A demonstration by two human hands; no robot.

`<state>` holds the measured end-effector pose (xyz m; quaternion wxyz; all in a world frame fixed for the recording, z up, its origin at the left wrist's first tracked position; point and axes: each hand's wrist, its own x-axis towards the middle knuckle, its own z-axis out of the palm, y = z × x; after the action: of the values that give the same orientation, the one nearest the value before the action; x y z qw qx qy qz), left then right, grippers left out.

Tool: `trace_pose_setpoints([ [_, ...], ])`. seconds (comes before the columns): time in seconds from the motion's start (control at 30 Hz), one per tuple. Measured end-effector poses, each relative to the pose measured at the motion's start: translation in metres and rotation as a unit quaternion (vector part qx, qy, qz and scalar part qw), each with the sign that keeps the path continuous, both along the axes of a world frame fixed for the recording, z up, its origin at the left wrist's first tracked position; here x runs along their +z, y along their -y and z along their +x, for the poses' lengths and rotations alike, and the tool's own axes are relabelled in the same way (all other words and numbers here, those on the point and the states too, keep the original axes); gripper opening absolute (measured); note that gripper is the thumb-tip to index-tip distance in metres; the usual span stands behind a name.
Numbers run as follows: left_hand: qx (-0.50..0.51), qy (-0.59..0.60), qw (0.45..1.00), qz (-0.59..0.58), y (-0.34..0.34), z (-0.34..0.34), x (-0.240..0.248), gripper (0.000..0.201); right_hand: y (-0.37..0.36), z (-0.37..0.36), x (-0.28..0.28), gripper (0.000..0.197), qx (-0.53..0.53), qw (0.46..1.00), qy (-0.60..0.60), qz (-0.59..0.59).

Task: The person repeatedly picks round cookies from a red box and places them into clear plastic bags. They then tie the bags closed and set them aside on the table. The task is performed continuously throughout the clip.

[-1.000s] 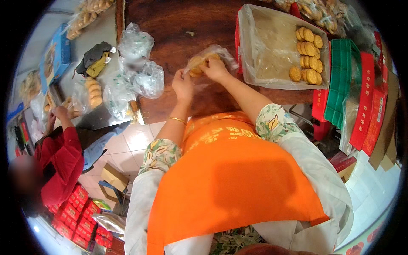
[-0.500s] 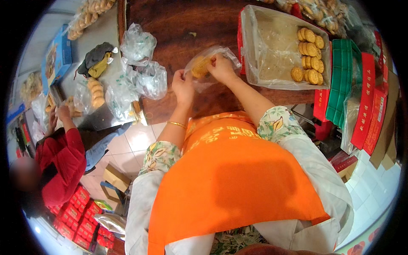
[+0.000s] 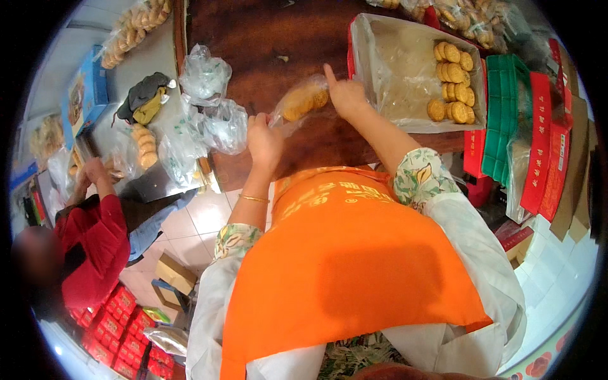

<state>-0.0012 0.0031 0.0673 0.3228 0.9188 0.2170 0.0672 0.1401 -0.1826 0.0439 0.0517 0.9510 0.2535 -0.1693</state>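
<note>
A clear plastic bag with a row of round golden cookies point(image 3: 303, 103) in it lies over the dark wooden table point(image 3: 253, 38). My left hand point(image 3: 263, 137) is closed, pinching the bag's left end between thumb and fingers. On the bag's other side, my right hand point(image 3: 348, 98) is off the bag, its index finger stretched out and nothing seen in it. Just right of that hand stands a red box point(image 3: 386, 69) lined with clear plastic. Stacks of the same round cookies point(image 3: 457, 79) fill its right side.
Crumpled clear bags point(image 3: 206, 73) lie at the table's left edge. A green crate point(image 3: 503, 120) and red cartons point(image 3: 538, 145) stand at the right. More bagged baked goods point(image 3: 465, 25) lie at the far right. A co-worker in red point(image 3: 95, 247) works at the left counter.
My right hand has let go of the bag and moved right, its index finger now extended. The cookies now sit along the bag's right part. My left hand keeps its pinch, slightly lower left.
</note>
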Motion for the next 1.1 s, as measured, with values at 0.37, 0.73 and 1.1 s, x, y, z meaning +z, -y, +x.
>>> trace_pose_setpoints([
  [0.37, -0.033, 0.045, 0.995, -0.083, 0.012, 0.020, 0.060, 0.008, 0.018, 0.007, 0.099, 0.022, 0.101, 0.987, -0.018, 0.125],
  [0.73, -0.297, 0.090, 0.950, 0.023, 0.023, 0.064, 0.078, 0.012, -0.022, 0.007, 0.002, 0.017, -0.162, 0.777, -0.300, 0.530],
  [1.1, -0.299, -0.030, 0.901, -0.313, 0.026, 0.109, 0.040, 0.028, -0.013, -0.004, -0.028, 0.026, 0.063, 0.796, -0.164, 0.579],
])
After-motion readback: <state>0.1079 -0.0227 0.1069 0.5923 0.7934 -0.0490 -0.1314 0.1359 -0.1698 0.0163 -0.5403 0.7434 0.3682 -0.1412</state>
